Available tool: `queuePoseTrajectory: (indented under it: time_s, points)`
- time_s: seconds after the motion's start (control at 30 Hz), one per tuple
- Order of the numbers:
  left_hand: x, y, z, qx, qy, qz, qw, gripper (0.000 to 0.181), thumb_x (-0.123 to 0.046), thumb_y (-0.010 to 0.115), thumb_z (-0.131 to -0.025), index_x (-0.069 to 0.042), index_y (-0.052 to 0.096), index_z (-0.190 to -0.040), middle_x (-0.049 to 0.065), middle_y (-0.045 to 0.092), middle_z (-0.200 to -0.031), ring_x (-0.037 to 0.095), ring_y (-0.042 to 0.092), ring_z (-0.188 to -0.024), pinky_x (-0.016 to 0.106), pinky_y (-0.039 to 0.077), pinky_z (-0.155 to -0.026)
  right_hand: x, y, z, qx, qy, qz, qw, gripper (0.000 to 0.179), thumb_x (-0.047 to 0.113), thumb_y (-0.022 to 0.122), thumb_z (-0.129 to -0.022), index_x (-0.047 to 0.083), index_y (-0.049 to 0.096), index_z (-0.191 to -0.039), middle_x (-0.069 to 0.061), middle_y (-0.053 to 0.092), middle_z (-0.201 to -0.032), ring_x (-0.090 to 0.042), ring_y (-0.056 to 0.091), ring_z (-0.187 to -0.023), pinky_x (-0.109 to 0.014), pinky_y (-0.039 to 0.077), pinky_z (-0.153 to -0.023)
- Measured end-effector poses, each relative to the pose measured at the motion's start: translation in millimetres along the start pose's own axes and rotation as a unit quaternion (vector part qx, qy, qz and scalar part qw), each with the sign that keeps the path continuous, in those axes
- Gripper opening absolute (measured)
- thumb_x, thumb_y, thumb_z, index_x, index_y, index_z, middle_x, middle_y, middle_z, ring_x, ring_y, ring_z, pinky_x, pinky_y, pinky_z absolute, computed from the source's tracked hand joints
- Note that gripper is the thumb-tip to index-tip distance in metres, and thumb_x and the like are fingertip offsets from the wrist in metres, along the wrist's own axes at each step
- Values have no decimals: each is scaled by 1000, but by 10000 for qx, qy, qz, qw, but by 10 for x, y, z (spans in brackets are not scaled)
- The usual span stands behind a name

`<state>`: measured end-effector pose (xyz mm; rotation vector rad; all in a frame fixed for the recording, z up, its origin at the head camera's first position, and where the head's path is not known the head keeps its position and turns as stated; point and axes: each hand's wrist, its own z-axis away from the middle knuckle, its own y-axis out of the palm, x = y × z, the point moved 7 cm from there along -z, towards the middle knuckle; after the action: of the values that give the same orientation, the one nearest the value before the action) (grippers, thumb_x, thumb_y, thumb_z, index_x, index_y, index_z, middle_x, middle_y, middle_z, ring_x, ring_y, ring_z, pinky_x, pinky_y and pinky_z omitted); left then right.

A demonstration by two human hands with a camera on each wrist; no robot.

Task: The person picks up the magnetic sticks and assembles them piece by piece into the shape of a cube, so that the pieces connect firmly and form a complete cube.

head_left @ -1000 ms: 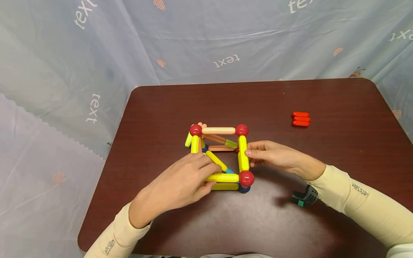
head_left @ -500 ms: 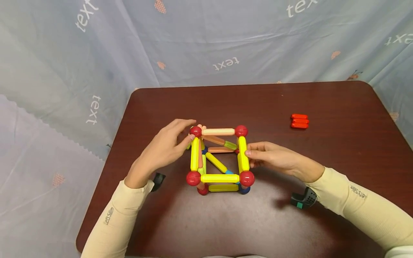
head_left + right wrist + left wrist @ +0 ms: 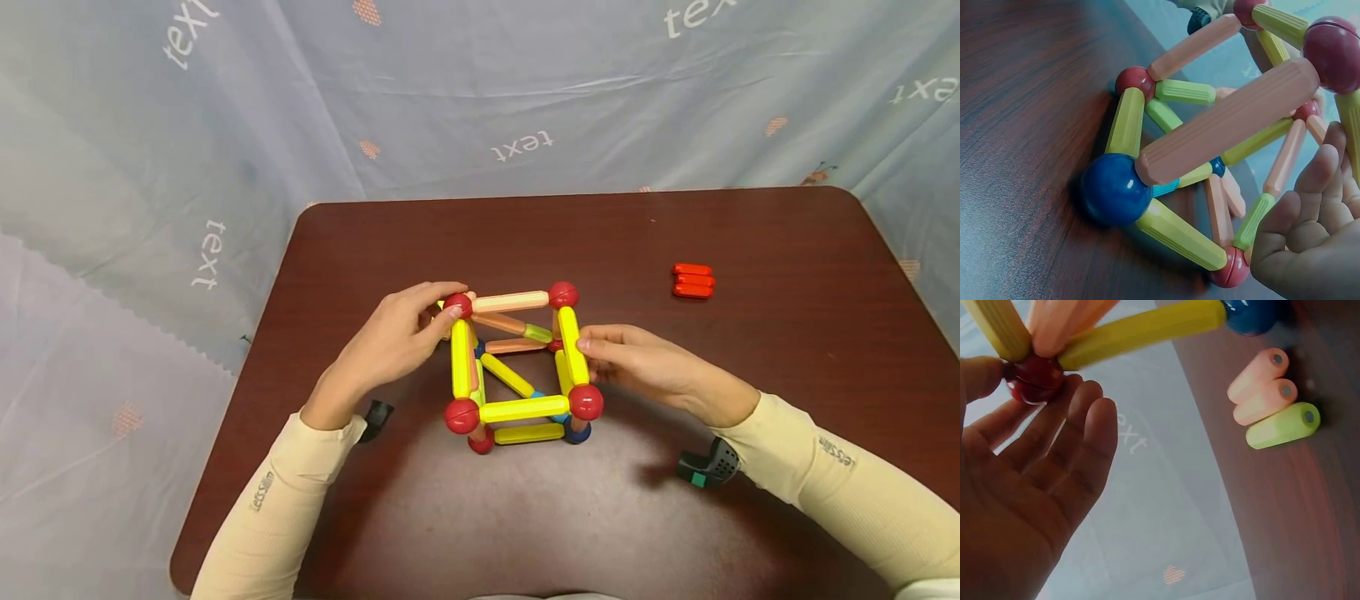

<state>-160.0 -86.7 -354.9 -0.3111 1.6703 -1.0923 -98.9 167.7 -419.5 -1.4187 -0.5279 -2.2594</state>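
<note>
A box-shaped frame of sticks and balls stands on the table in front of me. Its upper square has a red ball at each corner, joined by yellow sticks and one peach stick point(image 3: 512, 302). My left hand point(image 3: 390, 342) pinches the far left red ball point(image 3: 1035, 381) between thumb and fingers. On the opposite side, my right hand point(image 3: 648, 367) pinches the right upper yellow stick point(image 3: 573, 346) near its middle. Below, a blue ball point(image 3: 1116, 187) sits at a lower corner, with a peach upright stick point(image 3: 1229, 122) rising from it. A yellow diagonal stick point(image 3: 507, 375) crosses the base.
Several red sticks point(image 3: 693, 281) lie side by side at the back right of the brown table point(image 3: 420, 242). In the left wrist view, two loose peach sticks point(image 3: 1265, 400) and a green stick point(image 3: 1282, 426) lie beside the frame. A printed curtain point(image 3: 450, 100) hangs behind.
My left hand has left the front left of the frame and taken hold of the far left red ball. The frame's upper square has turned slightly; my right hand stays on its yellow stick.
</note>
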Motion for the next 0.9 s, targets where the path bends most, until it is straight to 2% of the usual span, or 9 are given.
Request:
queuePoseTrajectory:
  time_s: [0.1,0.2,0.3,0.37,0.5,0.57,0.67,0.77,0.9]
  points:
    - [116,-19,-33,-102,-61,8,9999,37,-27,54,-106,-13,60,-140,5,67,-126,22,65,-96,41,57,-84,-5,-11,-2,-89,16,-58,9999,30,23,50,-107,-3,55,-120,-2,60,-100,-18,56,-95,-27,51,-86]
    - [300,-28,-85,-205,-332,-264,9989,36,-25,53,-107,-10,60,-139,9,66,-128,25,63,-102,45,55,-92,-4,-22,-4,-129,10,-54,9999,31,24,51,-107,-3,55,-121,-2,61,-101,-19,56,-96,-27,51,-86]
    - [503,23,-113,-99,-710,-563,9958,36,-25,55,-105,-9,59,-138,12,66,-122,27,61,-98,46,55,-88,-12,-26,-4,-140,18,-55,9999,32,25,52,-106,-3,55,-122,-2,62,-101,-19,56,-96,-27,51,-87]
    - [573,60,-107,-26,-822,-504,9953,37,-25,54,-106,-9,59,-139,12,65,-122,27,60,-99,46,55,-89,-14,-18,-3,-107,39,-40,9999,33,26,52,-106,-3,56,-122,-1,62,-101,-19,56,-96,-28,51,-88]
    - [470,67,-94,-125,-557,198,9982,39,-30,52,-107,-14,57,-142,8,65,-131,25,62,-101,44,55,-90,-7,-12,0,-92,50,3,9999,34,27,53,-106,-3,56,-121,-1,61,-101,-19,55,-95,-29,50,-87]
    - [326,60,-108,-88,-292,582,9978,40,-34,55,-106,-17,58,-142,5,66,-129,23,64,-96,41,56,-84,0,-20,1,-118,41,-10,9999,34,27,52,-106,-3,56,-122,-2,61,-101,-20,54,-95,-29,49,-87]
    - [150,67,-135,86,-50,741,9972,37,-35,61,-103,-20,62,-137,2,68,-116,21,62,-82,35,55,-72,1,-30,1,-137,28,-34,9999,35,28,52,-107,-3,56,-122,-1,61,-100,-20,54,-95,-30,49,-87]
    - [91,81,-128,189,-106,746,9970,32,-33,65,-101,-20,66,-130,1,68,-104,21,58,-75,31,52,-65,-10,-21,1,-90,17,-60,9999,33,27,51,-107,-2,56,-121,0,61,-100,-19,55,-95,-29,49,-88]
    - [125,105,-115,146,-222,928,9953,29,-28,67,-100,-19,67,-128,3,69,-100,23,59,-72,31,53,-64,-28,-9,-6,-29,-27,-129,9999,28,25,51,-107,0,58,-118,0,63,-101,-17,56,-93,-28,50,-87]
